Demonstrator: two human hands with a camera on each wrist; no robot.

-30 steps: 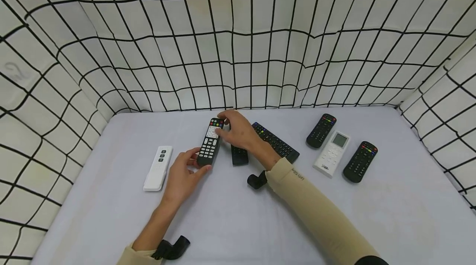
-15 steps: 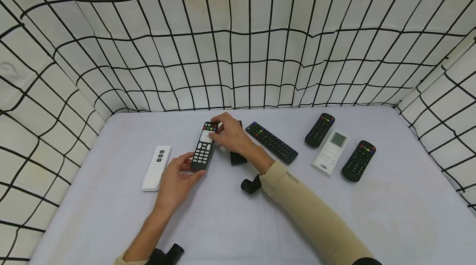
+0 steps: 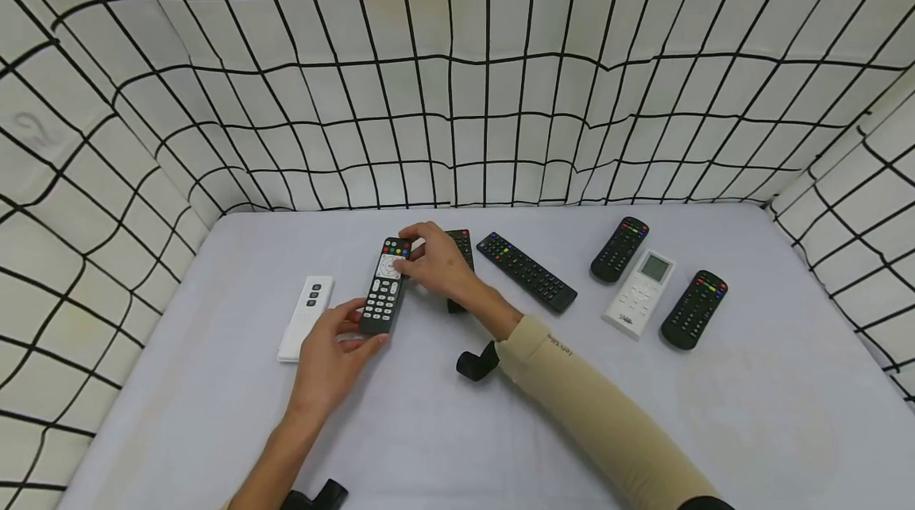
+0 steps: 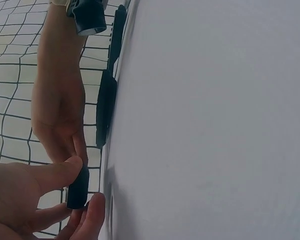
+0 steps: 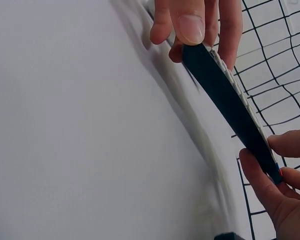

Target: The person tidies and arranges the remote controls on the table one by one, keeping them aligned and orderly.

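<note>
Both hands hold a black remote control (image 3: 382, 287) with white keys, its coloured buttons pointing away from the person. My left hand (image 3: 332, 359) grips its near end between thumb and fingers. At the far end, my right hand (image 3: 443, 262) pinches it with the thumb over the white navigation pad. In the right wrist view the remote (image 5: 230, 107) appears edge-on, raised off the white cloth. The left wrist view shows its dark end (image 4: 78, 190) between the left thumb and fingers. Partly hidden behind the right hand lies another black remote (image 3: 461, 244).
Left of the hands is a white remote (image 3: 306, 319). A long black remote (image 3: 526, 272) lies right of them. Further right, a white remote with a screen (image 3: 639, 293) sits between two black remotes (image 3: 619, 249). Black netting (image 3: 486, 113) over white walls encloses the table's back and sides.
Both hands have carried the remote left and slightly toward the person. More of the black remote behind the right hand now shows. The other remotes stay where they lay.
</note>
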